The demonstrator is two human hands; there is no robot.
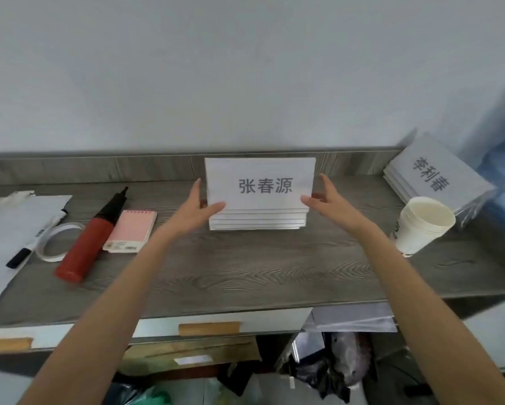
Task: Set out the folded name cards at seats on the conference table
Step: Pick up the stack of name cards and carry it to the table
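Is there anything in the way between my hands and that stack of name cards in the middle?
Nothing visible. The left hand and right hand already flank the stack of name cards, thumbs at its front corners. The notepad and white tub sit off to the sides.

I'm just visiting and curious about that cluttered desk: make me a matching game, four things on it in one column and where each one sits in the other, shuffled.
Things:
1. red pump
2. white tub
3. pink notepad
4. tape ring

Places:
A. far right, in front of the second card stack
B. between the pump and the middle card stack
C. left of the pump, beside the black marker
D. lying slantwise between the tape ring and the notepad

Pairs: 1-D, 2-A, 3-B, 4-C
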